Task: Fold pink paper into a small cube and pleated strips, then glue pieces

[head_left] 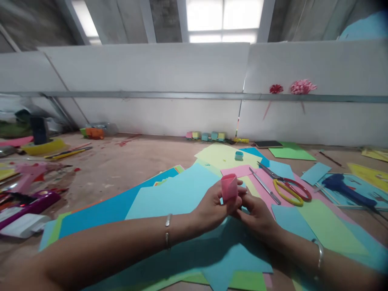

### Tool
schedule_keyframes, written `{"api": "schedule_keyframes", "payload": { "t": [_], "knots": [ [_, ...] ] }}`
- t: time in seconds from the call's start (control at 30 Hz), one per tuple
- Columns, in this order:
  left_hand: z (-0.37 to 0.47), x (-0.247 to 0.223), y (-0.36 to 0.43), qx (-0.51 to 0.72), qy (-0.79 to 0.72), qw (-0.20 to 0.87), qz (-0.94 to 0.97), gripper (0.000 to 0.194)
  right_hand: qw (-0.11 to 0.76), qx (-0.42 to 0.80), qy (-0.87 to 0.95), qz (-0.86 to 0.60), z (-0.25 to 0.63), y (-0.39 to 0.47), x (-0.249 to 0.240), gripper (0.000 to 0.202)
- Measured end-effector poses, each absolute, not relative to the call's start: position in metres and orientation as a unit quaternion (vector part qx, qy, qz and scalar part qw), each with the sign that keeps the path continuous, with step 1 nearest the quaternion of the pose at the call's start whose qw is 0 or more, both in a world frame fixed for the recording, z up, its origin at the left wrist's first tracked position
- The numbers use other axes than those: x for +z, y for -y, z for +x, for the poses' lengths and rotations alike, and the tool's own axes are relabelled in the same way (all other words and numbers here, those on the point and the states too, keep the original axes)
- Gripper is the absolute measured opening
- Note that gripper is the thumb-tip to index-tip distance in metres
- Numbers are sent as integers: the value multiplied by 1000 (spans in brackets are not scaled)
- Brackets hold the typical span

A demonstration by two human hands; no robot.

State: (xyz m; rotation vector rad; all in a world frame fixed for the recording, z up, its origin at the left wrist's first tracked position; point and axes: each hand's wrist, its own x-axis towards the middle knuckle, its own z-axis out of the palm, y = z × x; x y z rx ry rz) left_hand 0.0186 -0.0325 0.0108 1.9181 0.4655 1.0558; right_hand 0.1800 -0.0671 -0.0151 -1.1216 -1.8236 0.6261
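My left hand (212,205) holds a folded or curled piece of pink paper (229,188) upright between thumb and fingers. Close against it, my right hand (257,215) has its fingertips pinched at the lower right of the same piece. The exact grip there is partly hidden behind the fingers. Both hands hover over light blue paper sheets (169,202). Just beyond them lie a slim metal craft knife or pen-like tool (265,186) and scissors (286,186) with one yellow and one red handle. A small teal paper loop (239,155) rests on pale yellow paper (221,155).
A blue glue gun (348,190) lies at right, a pink glue gun (28,176) at left. Small paper train-like blocks (206,136) line the white wall board (151,72). Yellow tape (45,147) and pencils (69,152) are at far left. Paper flowers (303,86) hang by the rail.
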Motion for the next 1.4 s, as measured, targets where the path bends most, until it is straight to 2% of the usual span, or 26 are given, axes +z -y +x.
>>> {"api": "schedule_keyframes", "payload": {
  "t": [0.07,0.27,0.47,0.6,0.67,0.73,0.87,0.97,1.07,1.2,1.33,1.4],
  "knots": [
    [23,3,31,439,-178,473,743,38,395,259,751,-462,182,64,-18,24],
    [23,-9,35,451,-181,545,684,40,282,158,821,-471,192,55,-19,23],
    [19,-4,37,417,-200,597,656,43,280,224,815,-455,192,54,-23,28],
    [15,-6,35,419,-198,565,683,46,259,188,813,-486,194,54,-20,26],
    [13,-7,32,428,-178,518,719,45,278,132,823,-477,197,56,-10,18],
    [12,-9,28,443,-168,463,749,43,341,52,829,-439,200,62,4,2],
    [12,-10,23,447,-192,404,775,41,464,-80,808,-354,199,78,31,35],
    [13,-9,24,412,-198,391,799,34,458,-157,812,-327,193,86,37,47],
    [14,-9,25,392,-195,394,808,27,429,-214,818,-318,188,86,36,42],
    [14,-9,26,368,-193,383,825,20,372,-129,867,-306,188,77,50,22],
    [13,-8,24,367,-217,391,816,19,211,-2,931,-297,192,58,81,19],
    [11,-6,23,366,-207,414,807,17,179,20,942,-284,191,50,91,24]
  ]
}}
